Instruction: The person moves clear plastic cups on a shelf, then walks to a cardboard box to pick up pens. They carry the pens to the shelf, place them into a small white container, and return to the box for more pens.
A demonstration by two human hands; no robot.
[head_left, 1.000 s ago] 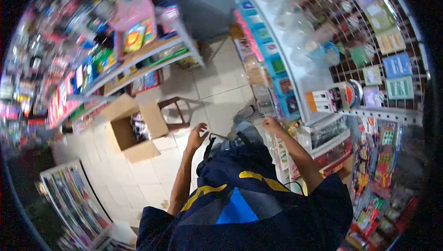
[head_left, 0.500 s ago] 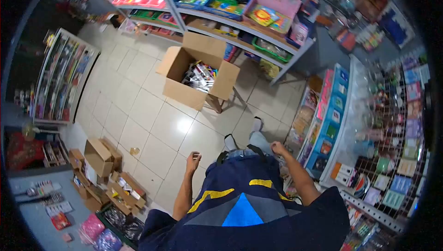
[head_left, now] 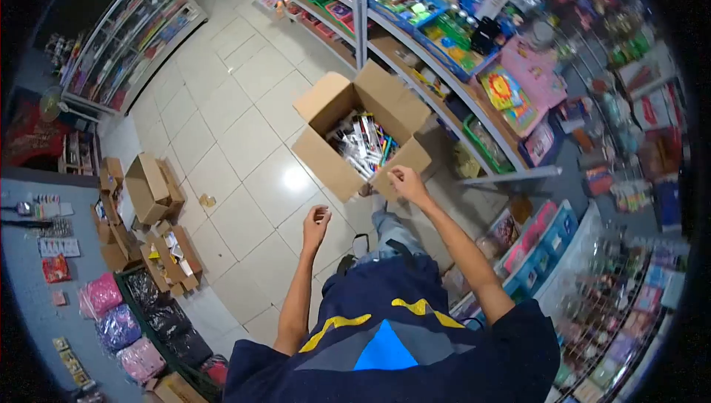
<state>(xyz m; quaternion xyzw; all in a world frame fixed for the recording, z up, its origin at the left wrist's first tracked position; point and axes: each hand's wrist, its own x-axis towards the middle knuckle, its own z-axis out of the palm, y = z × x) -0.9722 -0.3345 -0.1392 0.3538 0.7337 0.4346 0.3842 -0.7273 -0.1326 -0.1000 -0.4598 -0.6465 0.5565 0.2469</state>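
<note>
An open cardboard box stands ahead of me with its flaps folded outward. Inside lies a pile of pens and markers, many in clear packaging and some in bright colours. My right hand is over the box's near right flap in this view, fingers loosely bent and nothing seen in them. Lower and to the left, my left hand hangs in front of the floor, empty, its fingers curled a little and apart.
Shelves with trays of goods run along the right behind the box. A blue display stands at my right. Several small cartons and bagged goods are at left, beyond the tiled floor. A display case stands far left.
I have stepped closer to the box, and the view has turned left. My right hand has moved forward to the box's near flap; my left hand has also come forward a little.
</note>
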